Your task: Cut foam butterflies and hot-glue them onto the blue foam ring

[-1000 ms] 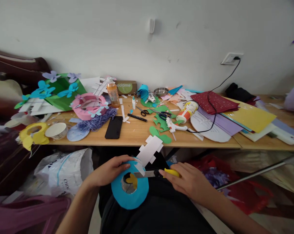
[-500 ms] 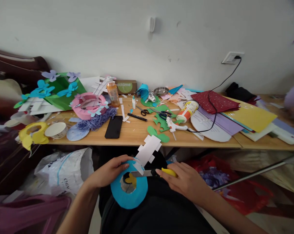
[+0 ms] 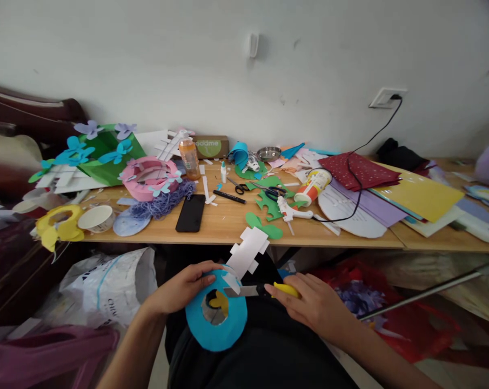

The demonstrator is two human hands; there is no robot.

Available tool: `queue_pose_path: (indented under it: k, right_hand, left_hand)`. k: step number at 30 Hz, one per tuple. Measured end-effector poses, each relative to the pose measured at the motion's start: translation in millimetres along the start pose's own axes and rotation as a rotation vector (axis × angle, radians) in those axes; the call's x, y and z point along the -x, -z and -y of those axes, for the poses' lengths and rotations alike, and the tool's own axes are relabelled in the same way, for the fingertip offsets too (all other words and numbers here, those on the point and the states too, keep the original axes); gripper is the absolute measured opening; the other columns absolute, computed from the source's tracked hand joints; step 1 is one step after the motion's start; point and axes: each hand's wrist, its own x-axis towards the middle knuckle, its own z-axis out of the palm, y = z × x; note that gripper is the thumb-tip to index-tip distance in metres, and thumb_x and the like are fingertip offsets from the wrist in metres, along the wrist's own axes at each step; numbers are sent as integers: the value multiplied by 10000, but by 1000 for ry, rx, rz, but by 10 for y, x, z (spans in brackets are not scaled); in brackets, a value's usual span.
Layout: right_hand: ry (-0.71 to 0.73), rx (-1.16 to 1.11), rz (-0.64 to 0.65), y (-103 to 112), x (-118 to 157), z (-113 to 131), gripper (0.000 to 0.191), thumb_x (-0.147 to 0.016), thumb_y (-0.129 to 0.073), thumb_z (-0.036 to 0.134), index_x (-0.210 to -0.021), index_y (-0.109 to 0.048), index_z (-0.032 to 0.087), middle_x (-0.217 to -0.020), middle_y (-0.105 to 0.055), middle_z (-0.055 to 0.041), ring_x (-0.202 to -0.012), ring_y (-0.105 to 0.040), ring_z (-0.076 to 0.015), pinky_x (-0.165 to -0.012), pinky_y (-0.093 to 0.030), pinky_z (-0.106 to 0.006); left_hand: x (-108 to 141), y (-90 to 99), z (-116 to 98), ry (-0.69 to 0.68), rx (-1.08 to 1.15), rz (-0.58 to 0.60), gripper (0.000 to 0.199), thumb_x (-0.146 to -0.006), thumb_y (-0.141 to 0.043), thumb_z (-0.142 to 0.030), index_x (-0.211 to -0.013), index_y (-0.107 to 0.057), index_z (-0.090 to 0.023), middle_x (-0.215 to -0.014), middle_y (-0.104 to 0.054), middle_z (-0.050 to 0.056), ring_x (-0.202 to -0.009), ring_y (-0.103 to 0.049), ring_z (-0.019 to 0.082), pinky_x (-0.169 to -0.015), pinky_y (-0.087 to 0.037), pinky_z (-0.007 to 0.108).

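My left hand (image 3: 185,289) grips the upper left rim of a blue paper ring (image 3: 218,335), which rests over my lap. Through its round hole a yellow shape shows. A white paper strip with notched edges (image 3: 247,251) sticks up from the ring's top, and a small white flap (image 3: 232,282) lies on the blue face. My right hand (image 3: 309,302) is closed around the yellow handle of a utility knife (image 3: 248,290). The knife's blade reaches left across the ring, its tip by the flap and the upper edge of the hole.
On the table (image 3: 223,229) are a black phone (image 3: 190,213), a marker (image 3: 229,196), a glue gun (image 3: 290,210), scissors (image 3: 241,188), a bottle (image 3: 189,156) and a pink paper ring (image 3: 147,178). White bags (image 3: 110,286) stand below left; a red bag (image 3: 410,324) lies below right.
The view has shifted slightly. Both hands, the blue ring and the knife keep nearly the same positions relative to each other, the blade still against the ring's top.
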Motion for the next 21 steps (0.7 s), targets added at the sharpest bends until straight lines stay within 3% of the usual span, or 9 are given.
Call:
queue_pose_path:
  k: [8,15,21]
  right_hand:
    - [-70,20,-4,-101,33,134,544,-915,-519,128,-1430,-480,298,-957,-616,-73,-806,-568,-181,-708,-436,-317]
    - [-89,24,33,-54,-84,162,590,-899,-577,174,-1448,-437,338,-928,-606,-34,-779,-531,-161,-690,-388,-295]
    - [-63,46,26,-55,-27,57,581,-937,-559,227,-1475,-386,357,-917,-588,-21,-777,-521,-159,-688,-371,-304]
  left_hand:
    - [45,4,36,37,-74,-69,373,-959,-505,-459,-1277,-623,-304,-1329,-627,14,-1233,-555,243,-1087,-416,345]
    - [80,30,140,107,-108,-143,454,-883,-565,-557,-1266,-645,-327,-1357,-626,-3,-1260,-553,301,-1121,-398,424]
    - [59,58,119,129,-105,-92,483,-882,-532,-596,-1274,-641,-336,-1380,-609,-7,-1287,-535,303,-1117,-403,425]
